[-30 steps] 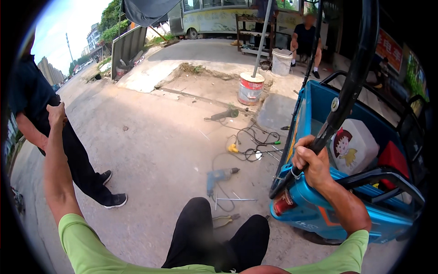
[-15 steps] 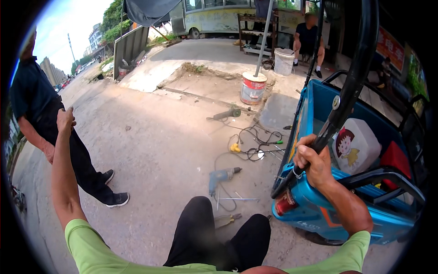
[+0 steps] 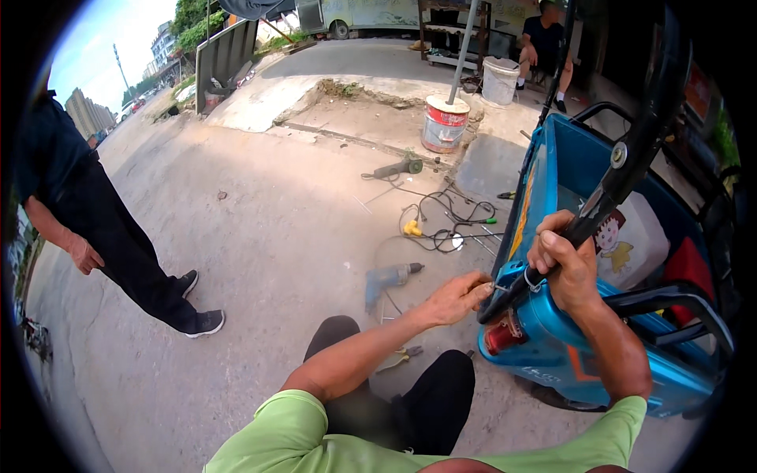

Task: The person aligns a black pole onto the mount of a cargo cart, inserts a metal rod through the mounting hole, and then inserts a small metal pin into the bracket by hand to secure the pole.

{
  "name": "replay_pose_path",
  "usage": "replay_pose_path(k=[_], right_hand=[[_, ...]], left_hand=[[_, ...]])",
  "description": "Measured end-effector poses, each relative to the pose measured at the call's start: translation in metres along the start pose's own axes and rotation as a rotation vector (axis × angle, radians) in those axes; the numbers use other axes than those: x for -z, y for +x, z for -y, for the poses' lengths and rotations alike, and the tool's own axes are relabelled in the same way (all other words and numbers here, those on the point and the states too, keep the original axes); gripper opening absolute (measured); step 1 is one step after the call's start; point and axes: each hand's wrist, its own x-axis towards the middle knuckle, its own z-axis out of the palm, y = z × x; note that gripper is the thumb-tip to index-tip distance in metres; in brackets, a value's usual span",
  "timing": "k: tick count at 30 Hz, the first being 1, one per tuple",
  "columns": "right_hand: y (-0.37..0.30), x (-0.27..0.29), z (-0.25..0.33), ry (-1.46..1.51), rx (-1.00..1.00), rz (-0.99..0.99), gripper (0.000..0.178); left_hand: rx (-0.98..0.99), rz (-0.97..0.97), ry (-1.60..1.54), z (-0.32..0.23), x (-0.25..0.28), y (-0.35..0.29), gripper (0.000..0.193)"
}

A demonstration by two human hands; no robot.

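Observation:
My right hand (image 3: 569,260) is wrapped around a black metal bar (image 3: 603,201), which slants down over the rear corner of a blue cargo tricycle (image 3: 568,331). My left hand (image 3: 460,298) is beside the bar's lower end, thumb and fingers pinched together. A small thin metal piece (image 3: 499,288) sticks out from its fingertips toward the bar; its exact kind is too small to tell. A loop of wire (image 3: 533,281) circles the bar just below my right hand. Under the bar's end, the tricycle's red tail light (image 3: 503,334) shows.
A blue power drill (image 3: 388,284), pliers (image 3: 398,359), an angle grinder (image 3: 398,169) and tangled black cables (image 3: 441,217) lie on the concrete. A paint bucket (image 3: 445,124) holds a pole. One person (image 3: 95,205) stands at left; another (image 3: 542,47) sits at the back.
My left hand has come from far left, near the standing person, across to the bar's lower end. My right hand keeps its grip on the bar. The view has shifted slightly.

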Motion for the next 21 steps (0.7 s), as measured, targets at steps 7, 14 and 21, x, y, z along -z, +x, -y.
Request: replay_pose_path(k=[7,14,21], right_hand=[[0.0,0.002,-0.001,-0.005,-0.004,0.011,0.017],[0.0,-0.002,0.002,-0.036,-0.011,0.03,0.022],[-0.002,0.004,-0.003,-0.051,-0.015,0.033,0.022]], left_hand=[[-0.218,-0.024,0.348,0.01,-0.008,0.01,0.028],[-0.06,0.006,0.02,-0.01,-0.014,-0.005,0.028],[-0.145,0.013,0.108,-0.022,-0.008,-0.002,0.028]])
